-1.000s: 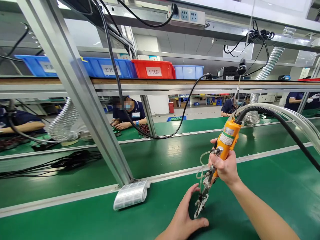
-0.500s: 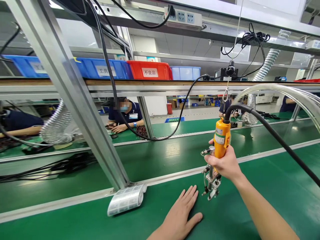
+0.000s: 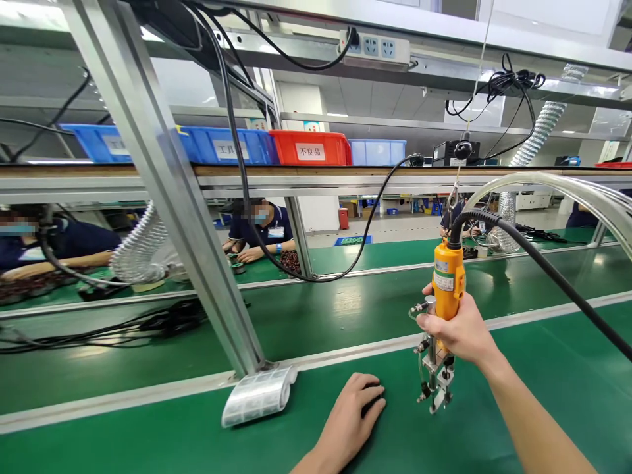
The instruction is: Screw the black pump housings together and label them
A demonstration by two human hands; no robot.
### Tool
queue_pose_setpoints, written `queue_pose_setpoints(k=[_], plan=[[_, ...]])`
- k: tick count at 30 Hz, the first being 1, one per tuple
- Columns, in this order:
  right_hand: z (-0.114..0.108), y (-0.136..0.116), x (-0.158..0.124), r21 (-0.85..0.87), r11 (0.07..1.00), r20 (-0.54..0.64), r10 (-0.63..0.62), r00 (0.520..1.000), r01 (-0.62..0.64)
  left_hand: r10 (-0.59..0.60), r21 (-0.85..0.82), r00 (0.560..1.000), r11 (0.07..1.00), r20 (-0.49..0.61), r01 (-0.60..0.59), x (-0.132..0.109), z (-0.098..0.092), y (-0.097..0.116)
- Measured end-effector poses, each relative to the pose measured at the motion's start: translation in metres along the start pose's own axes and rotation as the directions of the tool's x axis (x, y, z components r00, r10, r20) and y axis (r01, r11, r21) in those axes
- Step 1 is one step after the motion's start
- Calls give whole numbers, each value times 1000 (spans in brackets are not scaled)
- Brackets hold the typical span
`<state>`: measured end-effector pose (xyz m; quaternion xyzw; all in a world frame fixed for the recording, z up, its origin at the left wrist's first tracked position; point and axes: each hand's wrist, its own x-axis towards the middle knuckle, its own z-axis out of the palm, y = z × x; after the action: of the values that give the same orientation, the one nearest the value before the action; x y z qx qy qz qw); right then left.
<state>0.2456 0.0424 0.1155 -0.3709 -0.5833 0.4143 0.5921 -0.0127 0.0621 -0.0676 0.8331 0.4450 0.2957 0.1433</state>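
Note:
My right hand [image 3: 467,328] is wrapped round the orange body of a hand-held power tool [image 3: 448,280]. The tool stands nearly upright, hung from a cord, with a thick black hose and clear tubes at its top. Its metal lower end, with small fittings, points down at the green work surface [image 3: 162,447]. Left of it, my left hand [image 3: 348,415] rests low over the surface. Its fingers are curled and the thumb and fingertips come together; anything between them is too small to make out. A curled sheet of silvery labels [image 3: 259,396] lies further left.
A slanted metal post [image 3: 192,230] rises behind the label sheet. Blue bins and a red bin [image 3: 310,147] stand on the shelf above. A black cable [image 3: 316,279] hangs in a loop ahead. Co-workers [image 3: 269,227] sit across the line.
My left hand has gone from flat with fingers spread to curled, fingertips drawn together. The view has turned slightly left. My right hand keeps its hold on the power tool.

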Motion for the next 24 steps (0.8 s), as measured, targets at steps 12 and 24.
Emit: queue_pose_setpoints(k=[12, 24], plan=[[-8, -5, -3, -16, 999, 47, 35, 998, -34, -80, 157, 996, 985, 50, 72, 10, -33, -33], [-5, -8, -5, -29, 998, 64, 59, 996, -57, -204, 5, 940, 977, -273, 213, 25, -44, -91]])
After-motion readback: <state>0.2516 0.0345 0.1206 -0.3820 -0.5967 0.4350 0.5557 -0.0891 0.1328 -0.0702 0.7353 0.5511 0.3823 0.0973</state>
